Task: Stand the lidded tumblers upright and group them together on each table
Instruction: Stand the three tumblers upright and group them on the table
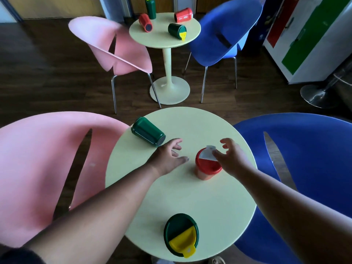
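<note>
Where forearms overlap it, near table [200, 126] hidden.

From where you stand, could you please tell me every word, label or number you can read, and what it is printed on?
White lettering on the red tumbler lying on its side on the far round table: present, but too small and blurred to read.
Other tumblers, both tables, chairs: no text visible.
</note>
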`<state>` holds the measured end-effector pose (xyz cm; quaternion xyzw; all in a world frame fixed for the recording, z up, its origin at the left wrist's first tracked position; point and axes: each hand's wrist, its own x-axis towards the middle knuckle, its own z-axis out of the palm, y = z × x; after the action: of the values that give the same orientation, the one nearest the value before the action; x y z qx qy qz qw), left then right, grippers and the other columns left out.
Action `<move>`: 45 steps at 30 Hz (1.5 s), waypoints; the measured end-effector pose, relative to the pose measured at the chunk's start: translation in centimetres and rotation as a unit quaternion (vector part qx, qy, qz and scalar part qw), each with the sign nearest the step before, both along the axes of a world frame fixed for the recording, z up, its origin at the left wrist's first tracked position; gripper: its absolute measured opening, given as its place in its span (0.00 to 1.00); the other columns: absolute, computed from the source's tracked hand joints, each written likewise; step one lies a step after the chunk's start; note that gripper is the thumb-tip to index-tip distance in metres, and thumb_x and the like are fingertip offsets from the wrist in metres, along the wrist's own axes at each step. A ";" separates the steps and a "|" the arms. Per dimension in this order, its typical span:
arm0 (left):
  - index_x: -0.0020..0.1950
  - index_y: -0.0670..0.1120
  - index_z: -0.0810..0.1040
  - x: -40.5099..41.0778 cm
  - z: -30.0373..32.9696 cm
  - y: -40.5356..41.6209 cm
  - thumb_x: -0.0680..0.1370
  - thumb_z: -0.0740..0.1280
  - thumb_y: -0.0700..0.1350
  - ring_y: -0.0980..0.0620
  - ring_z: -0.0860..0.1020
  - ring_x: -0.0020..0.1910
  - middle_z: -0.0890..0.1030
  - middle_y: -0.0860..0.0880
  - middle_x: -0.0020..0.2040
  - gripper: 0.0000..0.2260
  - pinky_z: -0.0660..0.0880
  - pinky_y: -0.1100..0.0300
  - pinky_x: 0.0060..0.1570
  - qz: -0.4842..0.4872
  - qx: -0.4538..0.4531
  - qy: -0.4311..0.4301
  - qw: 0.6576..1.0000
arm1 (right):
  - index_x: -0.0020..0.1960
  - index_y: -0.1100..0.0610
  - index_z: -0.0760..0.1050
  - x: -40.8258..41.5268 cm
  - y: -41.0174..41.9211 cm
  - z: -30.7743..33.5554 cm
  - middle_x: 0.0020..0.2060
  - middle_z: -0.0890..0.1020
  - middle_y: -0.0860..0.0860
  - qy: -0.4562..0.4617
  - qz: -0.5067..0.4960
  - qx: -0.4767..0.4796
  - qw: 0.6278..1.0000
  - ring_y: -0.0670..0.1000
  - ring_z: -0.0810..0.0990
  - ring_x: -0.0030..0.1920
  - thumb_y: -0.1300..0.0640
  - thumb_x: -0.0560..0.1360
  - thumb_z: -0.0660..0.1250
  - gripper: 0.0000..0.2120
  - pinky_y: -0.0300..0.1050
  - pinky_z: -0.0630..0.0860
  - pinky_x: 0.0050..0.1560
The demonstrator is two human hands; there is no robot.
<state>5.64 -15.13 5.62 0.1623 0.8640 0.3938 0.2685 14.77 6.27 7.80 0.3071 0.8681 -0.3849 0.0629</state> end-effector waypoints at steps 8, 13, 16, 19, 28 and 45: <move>0.63 0.49 0.78 -8.7 -1.1 -6.0 0.76 0.71 0.51 0.47 0.81 0.55 0.84 0.49 0.56 0.17 0.76 0.55 0.55 0.291 -0.002 0.049 0.956 | 0.60 0.51 0.77 -9.0 -8.0 3.2 0.53 0.81 0.48 0.073 0.154 0.043 0.985 0.50 0.79 0.51 0.50 0.75 0.67 0.14 0.44 0.75 0.50; 0.66 0.47 0.77 -12.8 -3.9 -8.5 0.73 0.70 0.54 0.43 0.79 0.59 0.82 0.46 0.61 0.23 0.74 0.58 0.51 0.361 -0.008 -0.010 0.933 | 0.64 0.51 0.75 -15.5 -12.1 -0.3 0.54 0.83 0.51 -0.029 0.178 0.000 0.984 0.52 0.80 0.47 0.51 0.75 0.66 0.17 0.45 0.79 0.48; 0.68 0.49 0.74 -14.2 -5.3 -8.9 0.73 0.70 0.58 0.44 0.78 0.59 0.80 0.48 0.64 0.26 0.71 0.58 0.49 0.367 0.011 -0.052 0.929 | 0.71 0.52 0.69 -17.7 -13.2 -2.5 0.61 0.79 0.53 -0.069 0.171 -0.003 0.983 0.54 0.79 0.54 0.50 0.77 0.64 0.23 0.48 0.79 0.54; 0.67 0.51 0.74 -15.2 -6.4 -8.8 0.70 0.69 0.63 0.42 0.79 0.58 0.81 0.48 0.62 0.29 0.73 0.56 0.48 0.358 0.036 -0.086 0.929 | 0.74 0.53 0.66 -19.1 -14.1 -4.0 0.63 0.78 0.55 -0.086 0.164 -0.017 0.983 0.55 0.77 0.52 0.47 0.78 0.63 0.26 0.46 0.76 0.52; 0.59 0.53 0.74 -15.6 -6.7 -8.3 0.72 0.70 0.60 0.44 0.84 0.50 0.81 0.50 0.55 0.20 0.81 0.47 0.56 0.314 0.075 -0.141 0.936 | 0.65 0.54 0.75 -21.3 -15.5 -4.9 0.57 0.81 0.55 -0.077 0.126 -0.079 0.986 0.55 0.79 0.54 0.45 0.81 0.58 0.19 0.47 0.74 0.52; 0.65 0.50 0.73 -5.9 -2.9 -7.6 0.67 0.80 0.47 0.52 0.74 0.60 0.70 0.50 0.62 0.29 0.76 0.52 0.58 0.150 0.045 0.138 0.978 | 0.53 0.60 0.77 -13.5 -12.7 -1.3 0.42 0.79 0.54 -0.017 0.107 -0.120 0.987 0.52 0.73 0.40 0.43 0.79 0.61 0.19 0.46 0.67 0.39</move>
<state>-0.24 -22.73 2.70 0.0956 0.8886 0.4420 0.0772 1.24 -6.40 6.52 0.2094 0.8420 -0.4723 0.1551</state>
